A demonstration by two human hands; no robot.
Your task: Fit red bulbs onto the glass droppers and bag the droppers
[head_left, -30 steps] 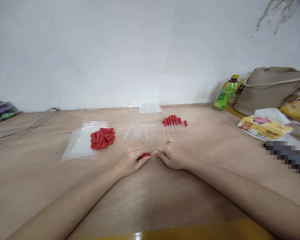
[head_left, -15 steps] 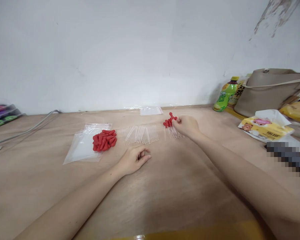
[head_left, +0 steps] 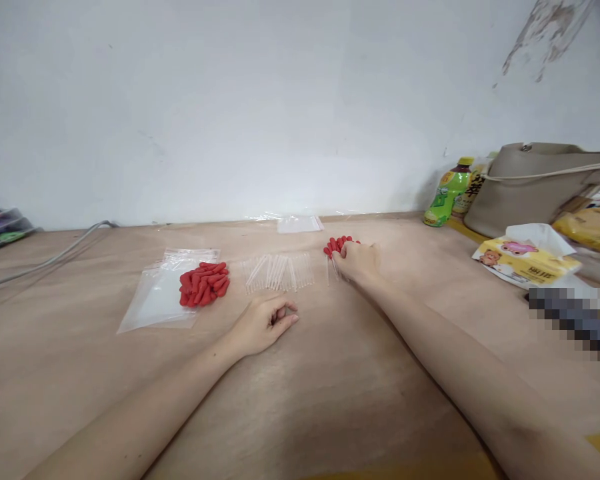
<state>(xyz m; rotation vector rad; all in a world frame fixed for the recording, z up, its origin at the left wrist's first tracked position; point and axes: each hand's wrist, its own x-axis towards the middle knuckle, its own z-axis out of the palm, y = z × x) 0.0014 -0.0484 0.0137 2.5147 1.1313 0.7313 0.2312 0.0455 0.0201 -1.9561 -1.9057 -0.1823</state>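
Note:
My left hand rests on the table, its fingers loosely curled with a gap before the thumb and nothing visible in them. Just beyond it lies a row of thin clear tubes. To its left, a heap of red rubber bulbs sits on clear plastic bags. My right hand is closed over a row of droppers, red bulbs at the far end and clear tubes toward me. Its fingers pinch at one of them; the hand covers much of the row.
A small clear bag lies by the wall. On the right stand a green drink bottle and a beige handbag, with a yellow tissue pack in front. A grey cable runs along the left side.
My right hand has shifted slightly left and toward me over the droppers. A red bulb that stuck out above the row no longer does. The left hand stays put.

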